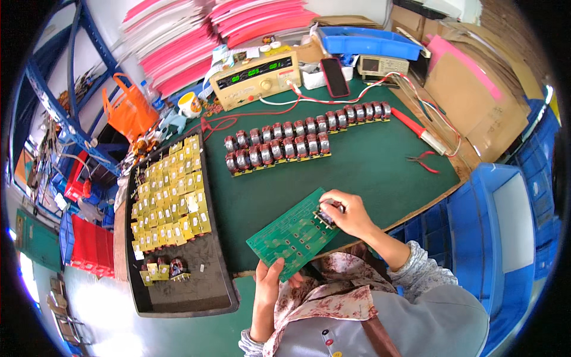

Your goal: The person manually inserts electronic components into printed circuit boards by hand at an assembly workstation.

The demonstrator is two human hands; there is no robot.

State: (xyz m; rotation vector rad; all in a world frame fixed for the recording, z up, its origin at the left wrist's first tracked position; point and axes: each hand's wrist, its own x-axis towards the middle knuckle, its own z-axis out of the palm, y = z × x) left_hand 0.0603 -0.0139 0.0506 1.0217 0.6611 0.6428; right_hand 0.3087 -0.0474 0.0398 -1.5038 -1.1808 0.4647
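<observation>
A: Nearest thing?

B: Grey garment (410, 324), lower edge. Just beyond, left hand (270, 278): closed on near corner of green circuit board (285, 237), thumb on top, fingers mostly hidden underneath.

A: Board location?

B: Near side of green bench (380, 163), lying diagonally between both hands.

A: Right grip?

B: Right hand (350, 213) pinched around wound coil part (325, 219), thumb and fingers parted only by its width. At board's far right corner; seated or merely resting there, impossible to say.

A: Step?

B: Probably setting coil part onto board. Next move: likely calls for lining up legs with holes, then even pressing, left grip bracing.

A: Farther out?

B: Left, black tray (205, 271) with rows of yellow-based parts (169, 205). Mid-bench, two coil rows (278, 150). Right, red-handled pliers (427, 163). Behind, phone (334, 77) and power supply (256, 82), leads attached. Last, pink-and-white stacks (256, 18).
</observation>
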